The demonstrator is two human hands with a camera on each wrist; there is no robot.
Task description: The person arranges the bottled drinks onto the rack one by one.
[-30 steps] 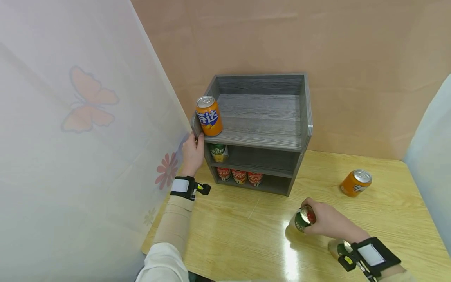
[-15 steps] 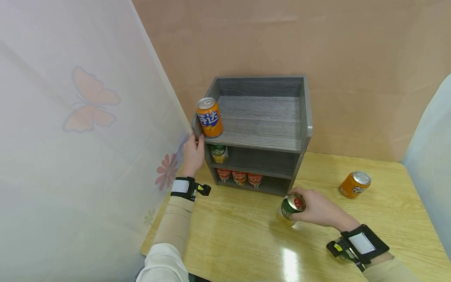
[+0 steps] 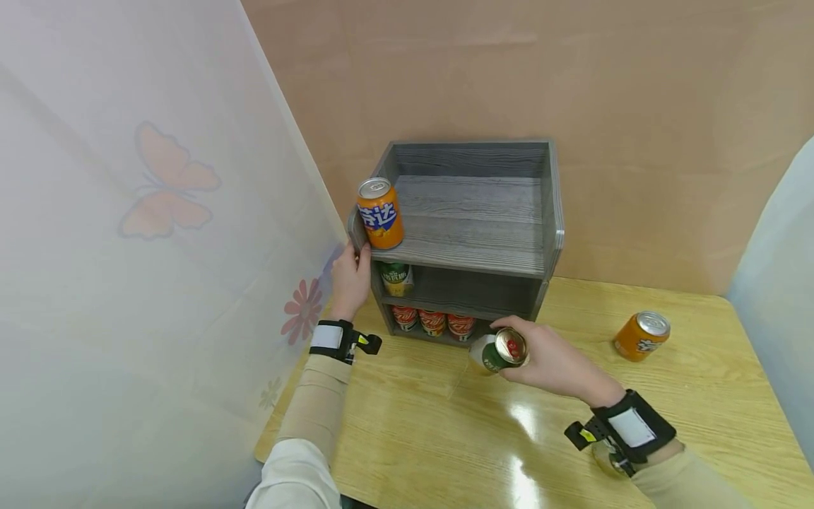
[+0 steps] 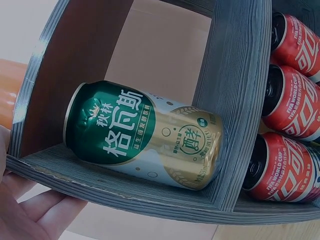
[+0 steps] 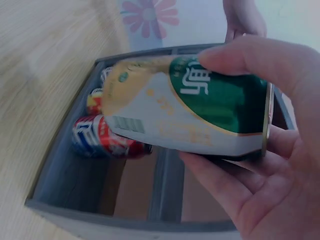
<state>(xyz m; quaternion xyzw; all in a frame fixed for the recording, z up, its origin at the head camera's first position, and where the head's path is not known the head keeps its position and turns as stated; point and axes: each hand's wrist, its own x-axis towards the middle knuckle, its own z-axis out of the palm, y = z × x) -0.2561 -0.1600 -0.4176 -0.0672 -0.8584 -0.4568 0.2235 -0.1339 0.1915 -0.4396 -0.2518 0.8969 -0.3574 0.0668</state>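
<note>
My right hand (image 3: 550, 357) grips a green and gold drink can (image 3: 492, 355) near its top, tilted, in front of the lower part of a grey wooden shelf (image 3: 470, 223). Thumb and fingers wrap both sides of this can (image 5: 200, 107) in the right wrist view. My left hand (image 3: 351, 283) holds the shelf's left side panel at its front edge. A matching green can (image 4: 145, 135) stands at the left of the middle level. Three red cola cans (image 4: 292, 170) line the bottom level. On the top level, an orange soda can (image 3: 381, 215) stands at the front left corner.
Another orange can (image 3: 642, 336) stands on the wooden table (image 3: 407, 424), right of the shelf. Partly hidden beneath my right wrist is one more can (image 3: 604, 459). A white printed sheet (image 3: 191, 318) hangs at the left, with a brown backdrop (image 3: 668, 141) behind.
My right hand has carried the green can left and up the table toward the shelf's front, and the can has tipped over more. My left hand stays on the side panel.
</note>
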